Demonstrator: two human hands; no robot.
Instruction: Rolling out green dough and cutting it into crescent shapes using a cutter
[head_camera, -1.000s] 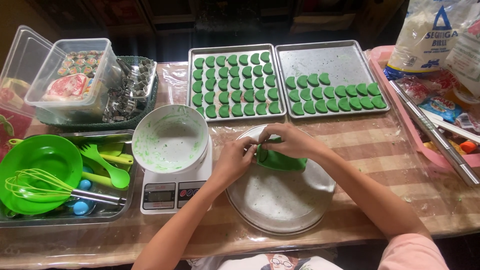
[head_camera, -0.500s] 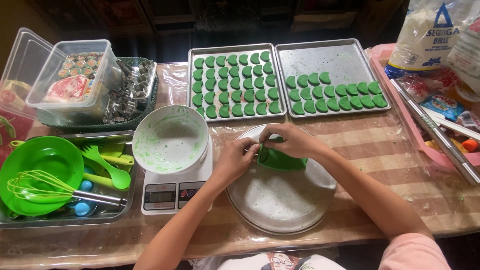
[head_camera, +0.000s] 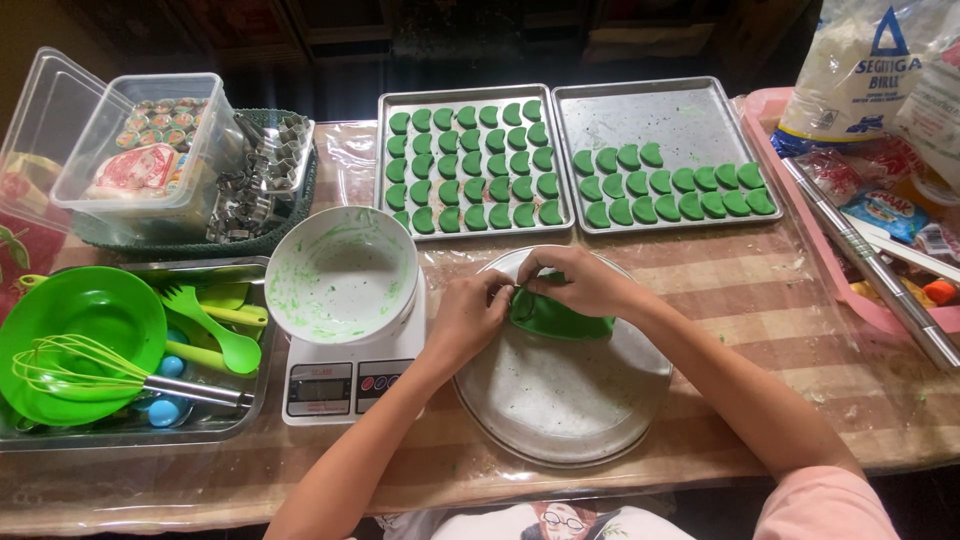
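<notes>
Two hands, left hand (head_camera: 468, 312) and right hand (head_camera: 580, 282), pinching one soft green dough slab (head_camera: 555, 318) on one round metal plate (head_camera: 560, 400); two rectangular metal baking trays (head_camera: 690, 110) at twelve o'clock.

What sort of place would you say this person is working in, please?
Probably a home kitchen table set up for baking: two baking trays of green dough pieces, a kitchen scale bearing a bowl, and both hands on green dough.

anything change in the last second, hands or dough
Barely. Both hands, left hand and right hand, keep pinching the green dough over the round metal plate, with only slight finger shifts. The baking trays, white bowl and scale stayed put.
</notes>
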